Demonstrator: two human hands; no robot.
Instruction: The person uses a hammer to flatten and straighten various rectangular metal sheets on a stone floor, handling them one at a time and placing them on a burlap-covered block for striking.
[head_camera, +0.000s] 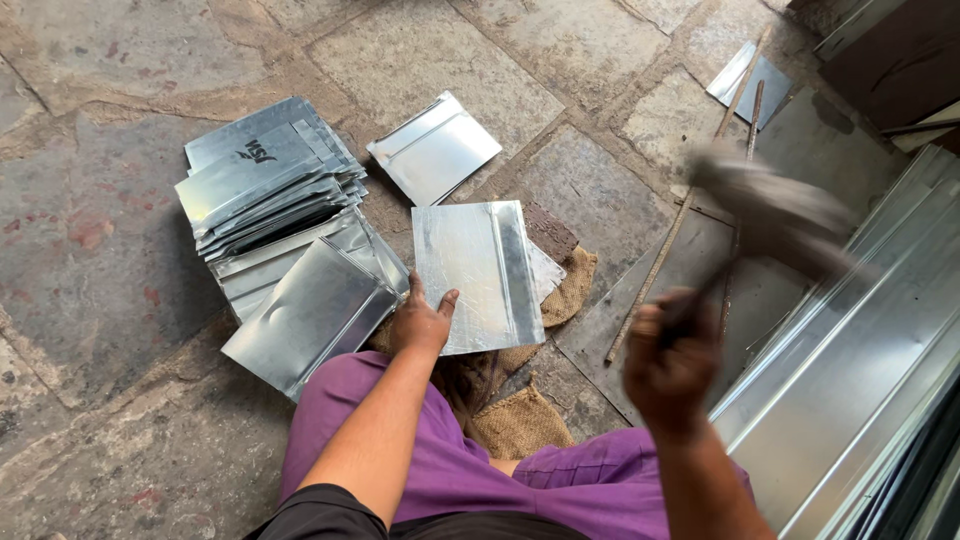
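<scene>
My left hand (421, 320) presses flat on the near left corner of a shiny metal sheet (478, 272) that has a folded strip down its right side. The sheet lies on brown burlap (566, 290) over a dark block (549, 230). My right hand (668, 362) is raised at the right and grips the handle of a hammer (768, 205), whose head is blurred with motion above and to the right of the sheet.
A stack of similar folded sheets (270, 190) lies at the left, with one loose sheet (433, 147) behind. Long metal channels (860, 370) run along the right edge. A thin steel rod (665, 250) lies on the stone floor. My purple-clad legs (470, 470) are below.
</scene>
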